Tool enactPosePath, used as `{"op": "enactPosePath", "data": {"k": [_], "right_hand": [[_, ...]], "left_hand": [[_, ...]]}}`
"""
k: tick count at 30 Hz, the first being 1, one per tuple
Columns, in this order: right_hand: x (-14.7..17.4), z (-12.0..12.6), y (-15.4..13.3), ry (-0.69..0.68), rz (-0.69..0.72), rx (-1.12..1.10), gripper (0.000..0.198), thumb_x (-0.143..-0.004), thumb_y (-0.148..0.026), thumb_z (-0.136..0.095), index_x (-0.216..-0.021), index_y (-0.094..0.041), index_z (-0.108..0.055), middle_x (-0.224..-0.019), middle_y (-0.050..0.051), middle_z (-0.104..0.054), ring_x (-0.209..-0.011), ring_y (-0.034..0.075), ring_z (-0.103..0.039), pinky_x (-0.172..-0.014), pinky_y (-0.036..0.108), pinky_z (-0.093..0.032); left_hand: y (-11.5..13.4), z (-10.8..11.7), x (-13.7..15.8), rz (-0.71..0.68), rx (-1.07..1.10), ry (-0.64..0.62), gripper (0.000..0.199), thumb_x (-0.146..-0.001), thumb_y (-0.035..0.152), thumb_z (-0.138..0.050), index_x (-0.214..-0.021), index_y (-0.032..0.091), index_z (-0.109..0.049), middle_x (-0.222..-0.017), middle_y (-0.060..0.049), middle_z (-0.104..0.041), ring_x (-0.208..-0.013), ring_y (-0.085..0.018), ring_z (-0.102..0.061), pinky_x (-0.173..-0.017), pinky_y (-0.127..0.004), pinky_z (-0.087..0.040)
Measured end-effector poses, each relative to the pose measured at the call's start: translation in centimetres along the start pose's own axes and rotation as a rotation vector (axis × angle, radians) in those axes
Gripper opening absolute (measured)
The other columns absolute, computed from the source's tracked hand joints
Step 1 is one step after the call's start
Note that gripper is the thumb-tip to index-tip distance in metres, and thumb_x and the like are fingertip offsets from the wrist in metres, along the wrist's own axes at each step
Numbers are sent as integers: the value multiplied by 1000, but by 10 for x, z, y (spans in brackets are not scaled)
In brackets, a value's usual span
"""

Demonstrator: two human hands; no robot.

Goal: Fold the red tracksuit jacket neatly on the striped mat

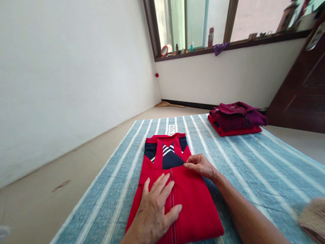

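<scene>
A red jacket (195, 200) with navy panels, white stripes and a zipper lies partly folded in front of me, its lower part laid up over the body. My left hand (157, 206) rests flat on the red cloth beside and across the zipper, fingers spread. At the right end of the folded edge, my right hand (200, 165) pinches the cloth between thumb and forefinger. Its other fingers are curled in.
The jacket lies on a blue and white striped cloth (122, 173). A stack of folded purple and red clothes (236, 118) sits at the far right corner. A beige knitted item (313, 217) is at the right edge. Behind are a windowsill (198, 51) with bottles and a dark door (302, 84).
</scene>
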State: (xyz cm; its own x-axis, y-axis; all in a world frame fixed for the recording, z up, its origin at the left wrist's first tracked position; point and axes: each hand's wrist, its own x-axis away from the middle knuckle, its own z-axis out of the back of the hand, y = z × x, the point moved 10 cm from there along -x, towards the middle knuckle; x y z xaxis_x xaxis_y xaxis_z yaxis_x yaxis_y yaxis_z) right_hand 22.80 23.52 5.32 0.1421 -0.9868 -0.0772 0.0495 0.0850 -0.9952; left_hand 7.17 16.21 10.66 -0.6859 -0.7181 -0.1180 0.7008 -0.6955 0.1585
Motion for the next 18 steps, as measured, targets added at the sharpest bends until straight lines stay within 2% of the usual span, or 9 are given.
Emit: {"op": "enactPosePath", "data": {"k": [2, 4, 7, 10, 13, 18], "right_hand": [[2, 1, -6, 10, 21, -92, 42, -69, -55, -70, -63, -14, -62, -54, -3, -48, -51, 8, -37, -48, 23, -25], [3, 0, -12, -4, 33, -219, 39, -68, -53, -71, -76, -16, -67, -66, -1, -56, -59, 11, -46, -55, 24, -33], [5, -10, -11, -78, -6, -261, 40, -69, -52, -72, -86, -17, -68, -72, 0, -59, -63, 12, -48, -59, 24, -35], [3, -15, -7, -111, 0, -135, 37, -72, -52, -68, -81, -15, -66, -64, -2, -54, -56, 9, -42, -53, 23, -29], [0, -10, -5, -67, 50, 69, 34, -76, -49, -63, -76, -15, -65, -58, -4, -48, -53, 9, -37, -49, 23, -24], [-1, 4, -5, 34, 68, 333, 35, -81, -47, -55, -69, -15, -63, -56, -3, -47, -54, 10, -39, -48, 23, -25]], "left_hand": [[1, 2, 0, -4, 3, 10, 51, -80, 43, -58, -127, 22, -55, -139, -13, -48, -128, -34, -43, -105, -67, -21], [2, 3, 0, -13, 6, 27, 50, -79, 42, -59, -125, 22, -56, -139, -12, -48, -127, -34, -43, -105, -67, -21], [2, 3, -1, -11, 1, 18, 50, -80, 42, -59, -126, 22, -55, -140, -11, -47, -128, -34, -42, -105, -67, -21], [2, 1, -1, 3, -9, -10, 51, -80, 42, -58, -127, 22, -54, -140, -12, -47, -129, -33, -42, -106, -67, -21], [2, 0, -1, 9, -10, -22, 51, -80, 42, -58, -127, 22, -54, -140, -12, -46, -129, -33, -41, -106, -67, -20], [2, 2, 0, 2, -2, 1, 51, -80, 42, -58, -127, 22, -55, -139, -13, -47, -128, -34, -42, -105, -67, -21]]}}
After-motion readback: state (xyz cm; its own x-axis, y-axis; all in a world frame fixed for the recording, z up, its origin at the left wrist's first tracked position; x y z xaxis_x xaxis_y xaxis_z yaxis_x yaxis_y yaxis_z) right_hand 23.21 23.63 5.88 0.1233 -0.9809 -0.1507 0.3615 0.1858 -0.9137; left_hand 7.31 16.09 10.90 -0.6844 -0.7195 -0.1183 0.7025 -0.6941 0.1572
